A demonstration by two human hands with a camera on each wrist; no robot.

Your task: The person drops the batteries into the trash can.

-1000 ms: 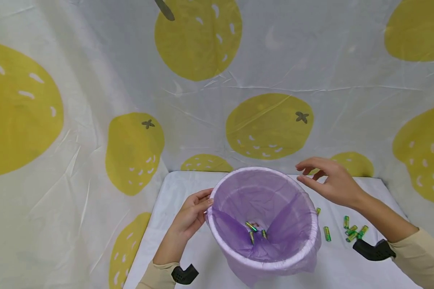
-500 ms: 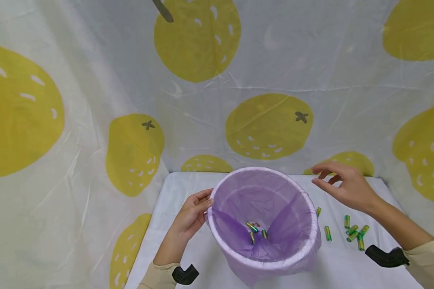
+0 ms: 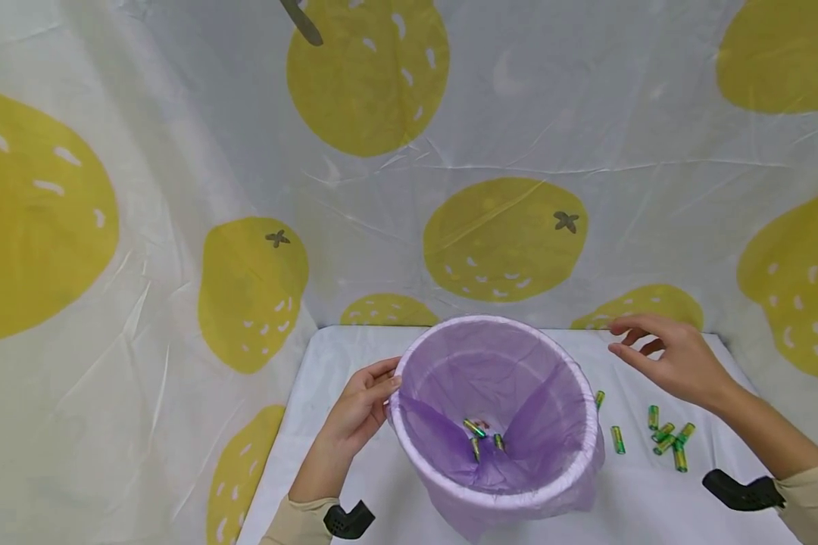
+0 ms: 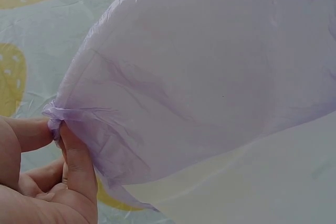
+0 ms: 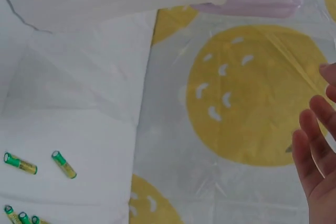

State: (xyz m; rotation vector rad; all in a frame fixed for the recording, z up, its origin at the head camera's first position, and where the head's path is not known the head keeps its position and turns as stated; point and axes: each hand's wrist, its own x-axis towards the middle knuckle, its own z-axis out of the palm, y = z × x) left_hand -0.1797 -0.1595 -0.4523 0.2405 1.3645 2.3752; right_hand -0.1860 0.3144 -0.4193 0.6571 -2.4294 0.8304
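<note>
A round bin [image 3: 511, 500] with a purple bin liner [image 3: 443, 431] folded over its rim stands tipped on the table. My left hand [image 3: 357, 405] grips its left rim; up close in the left wrist view, thumb and finger pinch a gathered fold of the liner [image 4: 107, 135]. Inside the bin lie several green-and-gold batteries [image 3: 474, 428]. My right hand [image 3: 685, 365] hovers to the right of the bin with loosely bent fingers and holds nothing. Below it, several more batteries [image 3: 664, 445] lie loose on the table, one [image 3: 617, 440] close to the bin.
A white cloth covers the table [image 3: 354, 344], whose far edge meets a hanging sheet [image 3: 361, 250] printed with yellow fruit. The same sheet rises along the left and right sides. Each forearm carries a black wrist device [image 3: 743, 490].
My right hand has moved right, away from the bin's rim. A battery in the right pile, earlier partly behind the wrist device, now shows fully. The left hand and the bin stay put.
</note>
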